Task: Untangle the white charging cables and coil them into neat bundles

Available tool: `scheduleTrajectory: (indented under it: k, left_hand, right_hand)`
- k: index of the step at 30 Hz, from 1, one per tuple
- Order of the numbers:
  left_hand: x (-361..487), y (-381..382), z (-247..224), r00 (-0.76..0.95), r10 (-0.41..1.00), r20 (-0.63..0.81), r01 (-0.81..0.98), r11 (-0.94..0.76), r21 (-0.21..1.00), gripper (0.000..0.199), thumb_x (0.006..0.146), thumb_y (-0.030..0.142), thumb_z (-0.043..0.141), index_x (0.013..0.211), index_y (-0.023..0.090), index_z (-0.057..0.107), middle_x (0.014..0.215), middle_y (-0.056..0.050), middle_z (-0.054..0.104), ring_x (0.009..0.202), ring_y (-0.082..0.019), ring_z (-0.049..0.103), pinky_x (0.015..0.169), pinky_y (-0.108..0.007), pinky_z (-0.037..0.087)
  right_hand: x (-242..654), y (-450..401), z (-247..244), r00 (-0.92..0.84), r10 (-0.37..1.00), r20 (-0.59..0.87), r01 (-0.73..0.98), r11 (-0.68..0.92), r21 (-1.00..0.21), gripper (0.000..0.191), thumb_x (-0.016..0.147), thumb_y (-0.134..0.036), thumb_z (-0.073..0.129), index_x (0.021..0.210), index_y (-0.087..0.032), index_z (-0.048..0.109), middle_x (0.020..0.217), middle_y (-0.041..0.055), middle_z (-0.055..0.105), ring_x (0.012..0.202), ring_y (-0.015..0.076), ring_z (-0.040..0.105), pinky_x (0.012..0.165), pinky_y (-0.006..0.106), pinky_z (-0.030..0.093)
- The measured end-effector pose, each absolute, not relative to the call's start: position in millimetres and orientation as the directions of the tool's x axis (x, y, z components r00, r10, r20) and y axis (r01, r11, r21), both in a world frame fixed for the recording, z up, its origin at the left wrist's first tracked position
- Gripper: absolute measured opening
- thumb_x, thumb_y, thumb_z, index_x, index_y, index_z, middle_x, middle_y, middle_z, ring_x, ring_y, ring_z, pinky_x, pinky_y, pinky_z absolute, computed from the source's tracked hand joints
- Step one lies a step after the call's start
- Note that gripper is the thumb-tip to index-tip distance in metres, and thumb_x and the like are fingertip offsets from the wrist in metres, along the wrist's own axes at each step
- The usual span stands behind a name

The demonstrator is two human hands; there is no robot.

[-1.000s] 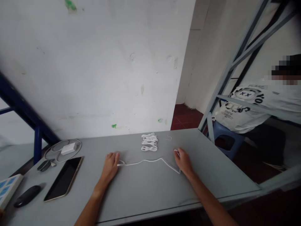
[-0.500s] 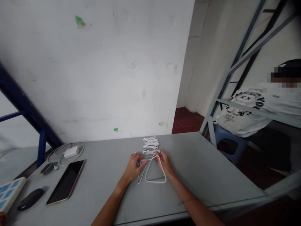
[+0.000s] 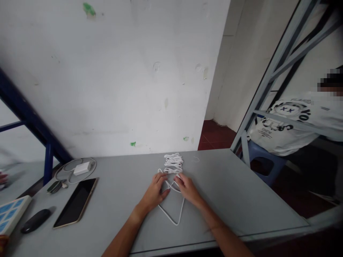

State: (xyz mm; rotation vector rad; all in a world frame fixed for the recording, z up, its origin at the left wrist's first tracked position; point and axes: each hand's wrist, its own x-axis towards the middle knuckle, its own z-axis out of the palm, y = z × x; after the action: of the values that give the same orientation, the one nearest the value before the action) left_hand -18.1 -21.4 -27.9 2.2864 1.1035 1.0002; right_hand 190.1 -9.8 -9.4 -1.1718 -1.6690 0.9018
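A single length of white cord point(image 3: 177, 224) hangs in a loop between my hands, its lowest bend toward the table's front edge. My left hand point(image 3: 154, 190) is curled over the cord's left side, and a small bend of it sticks out past the fingertips. With thumb and fingers together, my right hand point(image 3: 188, 188) pinches the cord on the right. Strands cross between the two hands. Just beyond the fingertips lie folded bundles of white cord point(image 3: 173, 161) in a short column. My palms hide part of the cord.
On the grey table point(image 3: 120, 200), to the left, are a phone or tablet point(image 3: 76, 203), a black mouse point(image 3: 35, 221), a white adapter point(image 3: 82, 168) with its cable, and a blue-and-white box point(image 3: 12, 213). A thin thread point(image 3: 196, 159) lies right of the bundles. A person point(image 3: 292, 121) sits beyond the metal frame.
The cord loop has shifted nearer the table's front edge and its strands now cross. My left hand has turned further over it. The view has tilted slightly.
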Motion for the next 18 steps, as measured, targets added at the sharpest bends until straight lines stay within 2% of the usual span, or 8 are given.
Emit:
scheduleTrajectory:
  k: [3,6,10,12,15,18]
  left_hand:
    - [-19,-23,-25,0.45,0.781,0.433,0.522,-0.624,0.582,0.04,0.089,0.024,0.072,0.127,0.026,0.062,0.14,-0.013,0.061,0.139,-0.033,0.049,0.118,-0.057,0.042]
    - [-20,-24,-24,0.442,0.782,0.439,0.544,-0.623,0.562,0.04,0.088,0.024,0.073,0.127,0.025,0.063,0.14,-0.013,0.062,0.139,-0.034,0.047,0.116,-0.058,0.043]
    - [-22,-26,-24,0.432,0.787,0.441,0.552,-0.618,0.56,0.041,0.087,0.026,0.074,0.126,0.027,0.063,0.14,-0.013,0.061,0.135,-0.034,0.05,0.113,-0.058,0.044]
    - [-24,-25,-26,0.4,0.803,0.441,0.572,-0.595,0.565,0.043,0.085,0.028,0.076,0.126,0.027,0.063,0.142,-0.014,0.058,0.134,-0.034,0.051,0.113,-0.059,0.045]
    - [-29,-21,-33,0.309,0.842,0.441,0.617,-0.531,0.581,0.047,0.082,0.033,0.08,0.126,0.024,0.063,0.14,-0.017,0.056,0.13,-0.035,0.053,0.109,-0.059,0.047]
    - [-32,-18,-39,0.262,0.862,0.434,0.659,-0.488,0.572,0.047,0.083,0.038,0.08,0.125,0.023,0.063,0.131,-0.016,0.06,0.123,-0.035,0.056,0.106,-0.058,0.049]
  right_hand:
    - [191,-15,-5,-0.158,0.933,0.322,0.448,0.359,-0.819,0.018,0.078,-0.044,0.053,0.067,-0.03,0.054,0.061,-0.0042,0.062,0.058,0.0191,0.058,0.056,0.028,0.041]
    - [192,-19,-5,-0.196,0.925,0.327,0.444,0.381,-0.811,0.013,0.075,-0.045,0.057,0.08,-0.033,0.057,0.071,-0.0033,0.067,0.064,0.021,0.062,0.059,0.029,0.043]
    - [196,-21,-8,-0.212,0.925,0.315,0.521,0.38,-0.764,0.038,0.062,-0.047,0.07,0.097,-0.037,0.058,0.079,-0.0028,0.07,0.065,0.0235,0.064,0.059,0.031,0.043]
    - [199,-20,-11,-0.204,0.923,0.327,0.583,0.383,-0.716,0.035,0.06,-0.045,0.071,0.091,-0.035,0.061,0.079,-0.002,0.071,0.065,0.024,0.064,0.058,0.03,0.042]
    - [205,-16,-13,-0.211,0.921,0.327,0.657,0.382,-0.65,0.011,0.064,-0.038,0.068,0.068,-0.029,0.062,0.068,-0.001,0.068,0.061,0.0232,0.062,0.056,0.029,0.039]
    - [210,-12,-14,-0.192,0.923,0.334,0.65,0.375,-0.661,0.018,0.071,-0.035,0.061,0.056,-0.027,0.057,0.059,-0.0011,0.062,0.057,0.0211,0.057,0.055,0.029,0.037]
